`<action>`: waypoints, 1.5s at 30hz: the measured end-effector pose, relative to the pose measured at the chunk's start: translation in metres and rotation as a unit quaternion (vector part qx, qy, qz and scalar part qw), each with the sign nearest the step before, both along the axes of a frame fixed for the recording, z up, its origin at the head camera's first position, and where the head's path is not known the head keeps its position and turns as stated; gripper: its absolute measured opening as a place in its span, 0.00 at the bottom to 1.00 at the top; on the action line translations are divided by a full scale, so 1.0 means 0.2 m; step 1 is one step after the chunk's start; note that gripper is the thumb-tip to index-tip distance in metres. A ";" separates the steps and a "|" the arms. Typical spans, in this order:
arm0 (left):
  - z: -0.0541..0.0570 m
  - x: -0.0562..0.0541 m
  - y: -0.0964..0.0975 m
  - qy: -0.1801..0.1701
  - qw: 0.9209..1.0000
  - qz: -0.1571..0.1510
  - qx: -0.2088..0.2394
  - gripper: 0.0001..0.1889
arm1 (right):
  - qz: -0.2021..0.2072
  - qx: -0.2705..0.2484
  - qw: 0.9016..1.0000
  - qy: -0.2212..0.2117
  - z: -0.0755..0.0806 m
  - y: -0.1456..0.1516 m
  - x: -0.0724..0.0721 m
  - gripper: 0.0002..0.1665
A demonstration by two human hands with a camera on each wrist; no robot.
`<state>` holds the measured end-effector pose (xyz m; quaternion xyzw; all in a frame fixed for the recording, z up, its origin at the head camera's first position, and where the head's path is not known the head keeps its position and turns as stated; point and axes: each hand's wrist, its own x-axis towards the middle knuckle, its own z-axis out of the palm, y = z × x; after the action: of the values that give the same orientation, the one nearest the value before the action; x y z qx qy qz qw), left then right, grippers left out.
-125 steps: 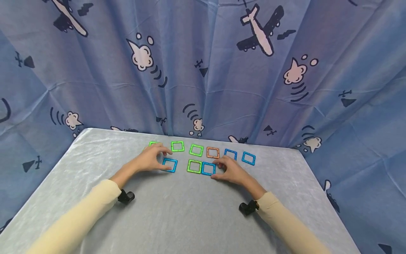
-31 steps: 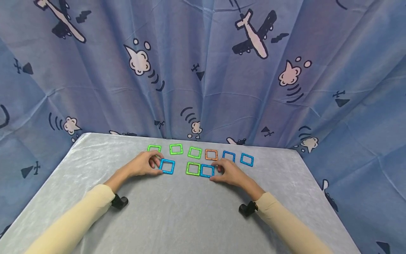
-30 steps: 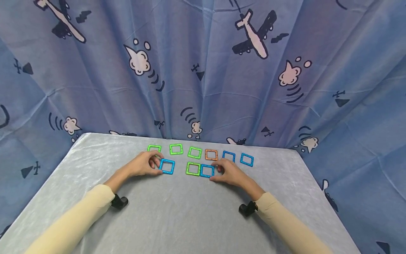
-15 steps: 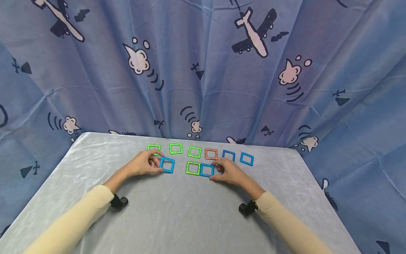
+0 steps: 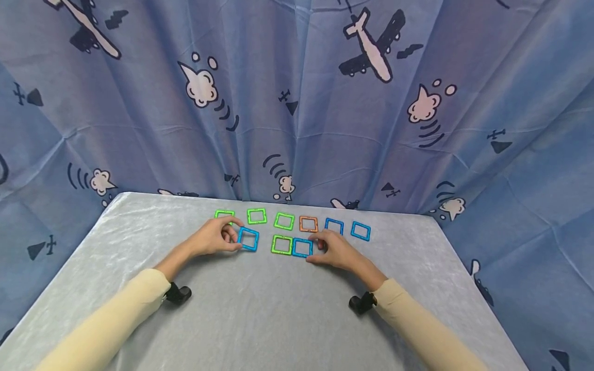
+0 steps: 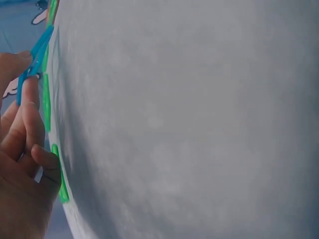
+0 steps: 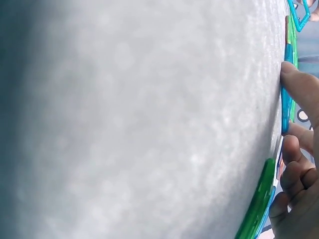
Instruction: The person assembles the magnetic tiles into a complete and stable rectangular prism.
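Note:
My left hand (image 5: 235, 241) pinches a loose blue square tile (image 5: 249, 239) by its left edge, between thumb and forefinger. In the left wrist view that blue tile (image 6: 36, 59) is tipped up off the grey tablecloth (image 6: 189, 119). My right hand (image 5: 320, 246) holds the right side of a second blue tile (image 5: 302, 248), which lies flat and joined to a green tile (image 5: 281, 245). In the right wrist view the thumb (image 7: 299, 82) presses the blue tile's (image 7: 285, 107) edge, with another green tile (image 7: 256, 204) nearer the camera.
Along the far side of the table (image 5: 278, 309) runs a row of square tiles: three green (image 5: 257, 216), one orange (image 5: 308, 223), two blue (image 5: 361, 231). A blue curtain with aeroplane prints (image 5: 297, 103) hangs close behind. Black wrist cameras (image 5: 178, 293) sit under both sleeves.
My left hand has tipped its blue tile up and shifted it slightly right, toward the green and blue pair. My right hand has stayed on its blue tile.

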<state>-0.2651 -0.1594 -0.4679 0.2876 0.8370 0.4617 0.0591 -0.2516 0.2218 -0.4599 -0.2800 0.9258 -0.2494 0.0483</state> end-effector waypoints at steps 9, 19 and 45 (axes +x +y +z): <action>0.02 -0.02 0.06 0.013 1.000 -0.002 -0.013 0.26 | 0.001 -0.002 1.000 0.005 0.00 0.00 -0.01 0.31; 0.04 -0.01 0.09 0.014 1.000 -0.013 -0.019 0.26 | 0.016 0.000 1.000 0.004 0.01 0.00 -0.01 0.31; 0.03 -0.01 0.18 0.033 0.999 -0.013 -0.040 0.25 | 0.016 -0.003 1.000 -0.013 0.01 0.00 -0.02 0.31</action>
<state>-0.2665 -0.1236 -0.4616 0.3116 0.8523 0.4174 0.0486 -0.2547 0.2212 -0.4581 -0.2918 0.9198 -0.2546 0.0640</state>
